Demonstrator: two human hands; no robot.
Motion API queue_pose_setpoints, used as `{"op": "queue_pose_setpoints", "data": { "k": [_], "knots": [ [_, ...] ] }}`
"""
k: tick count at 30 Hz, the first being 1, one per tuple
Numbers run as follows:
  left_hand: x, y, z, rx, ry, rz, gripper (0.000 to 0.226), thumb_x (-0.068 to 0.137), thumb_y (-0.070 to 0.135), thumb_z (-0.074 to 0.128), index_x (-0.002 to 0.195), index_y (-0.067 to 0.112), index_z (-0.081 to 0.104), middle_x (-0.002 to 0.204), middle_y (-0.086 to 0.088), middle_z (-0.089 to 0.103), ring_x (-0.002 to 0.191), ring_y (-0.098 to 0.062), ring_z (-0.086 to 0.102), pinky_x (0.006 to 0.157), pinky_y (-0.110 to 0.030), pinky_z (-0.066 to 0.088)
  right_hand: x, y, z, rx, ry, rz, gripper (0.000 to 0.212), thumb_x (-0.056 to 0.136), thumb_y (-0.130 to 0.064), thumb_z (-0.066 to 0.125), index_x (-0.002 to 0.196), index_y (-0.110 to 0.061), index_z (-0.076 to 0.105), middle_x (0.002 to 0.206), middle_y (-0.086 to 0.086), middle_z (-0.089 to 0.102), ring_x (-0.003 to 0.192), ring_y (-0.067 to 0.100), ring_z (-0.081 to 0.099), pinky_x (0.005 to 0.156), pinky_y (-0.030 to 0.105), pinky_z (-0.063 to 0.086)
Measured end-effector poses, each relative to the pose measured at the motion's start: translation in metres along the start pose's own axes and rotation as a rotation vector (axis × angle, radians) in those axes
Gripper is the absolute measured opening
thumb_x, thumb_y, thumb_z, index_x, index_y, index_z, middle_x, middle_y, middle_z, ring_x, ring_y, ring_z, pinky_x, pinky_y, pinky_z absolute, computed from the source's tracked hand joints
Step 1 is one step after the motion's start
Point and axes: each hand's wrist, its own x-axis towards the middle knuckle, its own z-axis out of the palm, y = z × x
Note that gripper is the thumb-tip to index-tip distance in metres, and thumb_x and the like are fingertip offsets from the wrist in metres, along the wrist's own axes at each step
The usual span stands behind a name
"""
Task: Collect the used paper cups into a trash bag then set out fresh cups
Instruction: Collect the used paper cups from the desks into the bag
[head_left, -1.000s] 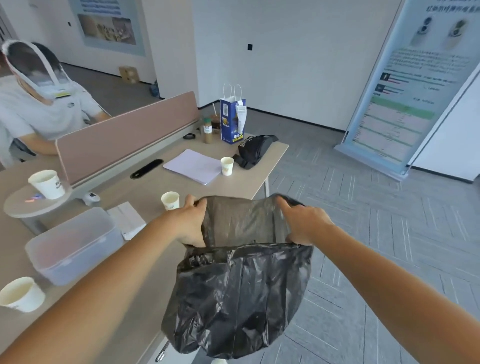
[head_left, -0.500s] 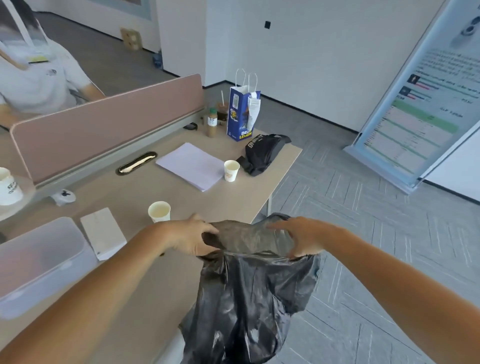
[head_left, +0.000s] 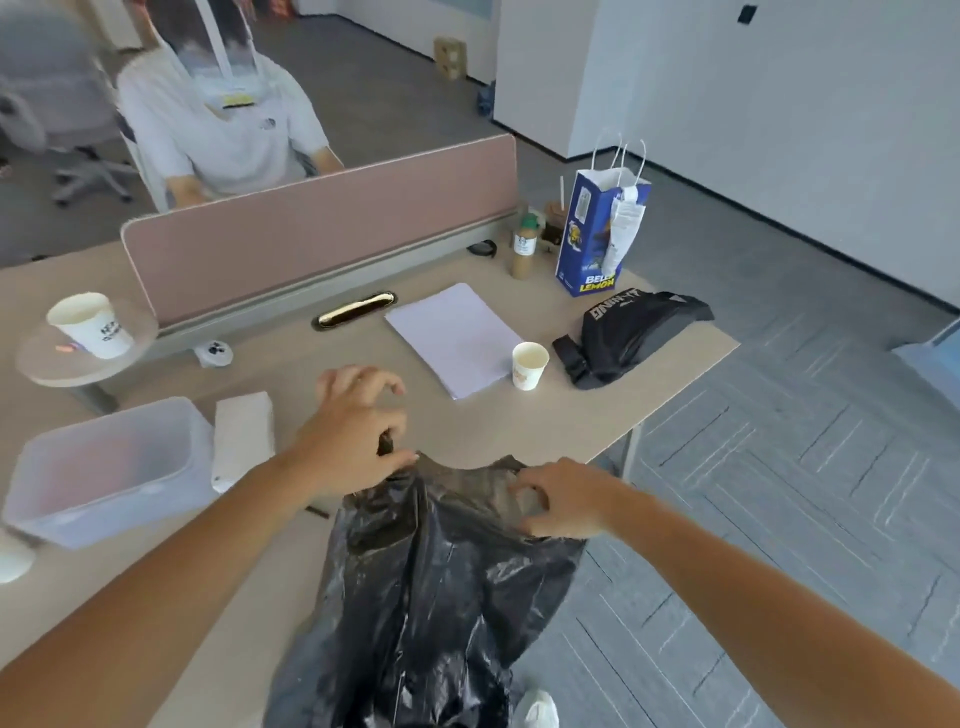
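Observation:
A black trash bag (head_left: 431, 597) hangs at the desk's near edge, its mouth crumpled. My left hand (head_left: 358, 431) pinches the bag's left rim, with the other fingers spread above the desk. My right hand (head_left: 563, 499) grips the right rim. One paper cup (head_left: 530, 364) stands beside the white sheets. Another cup (head_left: 91, 325) sits on a small round shelf at the left. At the lower left edge of the frame a third cup (head_left: 13, 561) shows only in part.
On the desk (head_left: 519, 431) are a clear plastic box (head_left: 104, 467), a white packet (head_left: 244, 436), paper sheets (head_left: 452, 338), a black pouch (head_left: 634, 332), a blue paper bag (head_left: 597, 234) and a bottle (head_left: 524, 249). A person sits behind the pink divider (head_left: 311, 228). Grey floor lies right.
The bag's mouth has gone from held wide to crumpled. My left hand has risen over the desk and now hides the cup that stood just beyond it.

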Motion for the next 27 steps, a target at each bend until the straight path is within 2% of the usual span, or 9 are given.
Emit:
{"op": "queue_pose_setpoints", "data": {
  "k": [3, 5, 8, 11, 14, 17, 21, 24, 27],
  "knots": [
    [0.009, 0.016, 0.007, 0.202, -0.194, -0.338, 0.025, 0.080, 0.032, 0.073, 0.090, 0.026, 0.050, 0.138, -0.003, 0.022, 0.132, -0.031, 0.014, 0.111, -0.050, 0.015, 0.013, 0.010, -0.007, -0.136, -0.057, -0.046, 0.059, 0.079, -0.042, 0.065, 0.133, -0.029, 0.048, 0.087, -0.006, 0.058, 0.087, 0.021, 0.061, 0.076, 0.034, 0.054],
    [0.006, 0.024, 0.012, 0.194, -0.401, -0.601, 0.031, 0.083, 0.009, 0.061, 0.106, 0.019, 0.043, 0.126, -0.008, 0.026, 0.123, -0.032, 0.030, 0.105, -0.043, 0.032, 0.019, 0.014, -0.010, -0.260, -0.058, -0.088, 0.062, 0.079, -0.049, 0.064, 0.134, -0.028, 0.047, 0.099, -0.003, 0.061, 0.095, 0.024, 0.061, 0.083, 0.039, 0.054],
    [-0.007, 0.029, 0.022, 0.051, -0.674, -0.708, 0.038, 0.088, 0.002, 0.051, 0.123, 0.005, 0.037, 0.107, -0.008, 0.041, 0.086, -0.023, 0.057, 0.075, -0.029, 0.053, 0.027, 0.018, -0.010, -0.333, -0.010, -0.121, 0.070, 0.073, -0.055, 0.062, 0.137, -0.033, 0.042, 0.114, -0.004, 0.059, 0.104, 0.025, 0.060, 0.081, 0.036, 0.051],
    [-0.019, 0.029, 0.021, -0.267, -0.793, -0.864, 0.048, 0.086, -0.006, 0.037, 0.127, 0.020, 0.042, 0.107, -0.012, 0.040, 0.074, -0.026, 0.065, 0.049, -0.025, 0.056, 0.030, 0.017, -0.010, -0.320, 0.004, -0.109, 0.086, 0.072, -0.053, 0.066, 0.147, -0.035, 0.027, 0.128, 0.000, 0.052, 0.112, 0.027, 0.058, 0.083, 0.036, 0.050],
    [-0.028, 0.024, 0.023, -0.510, -0.642, -1.012, 0.044, 0.089, 0.001, 0.040, 0.120, 0.024, 0.060, 0.110, -0.011, 0.049, 0.075, -0.027, 0.061, 0.045, -0.025, 0.054, 0.032, 0.016, -0.008, -0.276, -0.035, -0.043, 0.097, 0.075, -0.051, 0.067, 0.154, -0.033, 0.012, 0.142, 0.006, 0.045, 0.116, 0.028, 0.056, 0.090, 0.040, 0.051],
    [-0.030, 0.016, 0.032, -0.496, -0.449, -0.767, 0.036, 0.088, -0.002, 0.052, 0.105, 0.024, 0.071, 0.115, -0.001, 0.063, 0.096, -0.021, 0.062, 0.077, -0.027, 0.056, 0.037, 0.015, -0.003, -0.187, -0.057, 0.017, 0.088, 0.077, -0.046, 0.069, 0.151, -0.025, 0.026, 0.138, 0.003, 0.050, 0.117, 0.025, 0.055, 0.094, 0.040, 0.050],
    [-0.026, 0.023, 0.037, -0.730, -0.206, -0.621, 0.045, 0.088, 0.004, 0.062, 0.129, 0.023, 0.059, 0.126, 0.005, 0.056, 0.107, -0.018, 0.057, 0.085, -0.028, 0.050, 0.043, 0.016, -0.002, -0.115, 0.007, 0.051, 0.058, 0.083, -0.044, 0.068, 0.134, -0.022, 0.050, 0.124, 0.002, 0.054, 0.114, 0.025, 0.054, 0.091, 0.035, 0.048],
    [-0.019, 0.029, 0.047, -0.823, -0.105, -0.601, 0.057, 0.089, 0.010, 0.066, 0.140, 0.027, 0.047, 0.139, 0.008, 0.047, 0.126, -0.016, 0.050, 0.096, -0.028, 0.045, 0.058, 0.022, -0.009, -0.078, 0.116, 0.058, 0.045, 0.091, -0.044, 0.059, 0.131, -0.024, 0.055, 0.128, 0.001, 0.056, 0.117, 0.023, 0.053, 0.095, 0.034, 0.045],
    [-0.007, 0.029, 0.056, -0.885, -0.072, -0.626, 0.072, 0.083, 0.010, 0.075, 0.144, 0.026, 0.041, 0.147, 0.011, 0.041, 0.136, -0.012, 0.037, 0.096, -0.023, 0.032, 0.086, 0.028, -0.022, 0.029, 0.272, 0.069, 0.044, 0.094, -0.042, 0.056, 0.133, -0.023, 0.053, 0.132, 0.003, 0.056, 0.119, 0.023, 0.054, 0.098, 0.037, 0.045]
  ]
}}
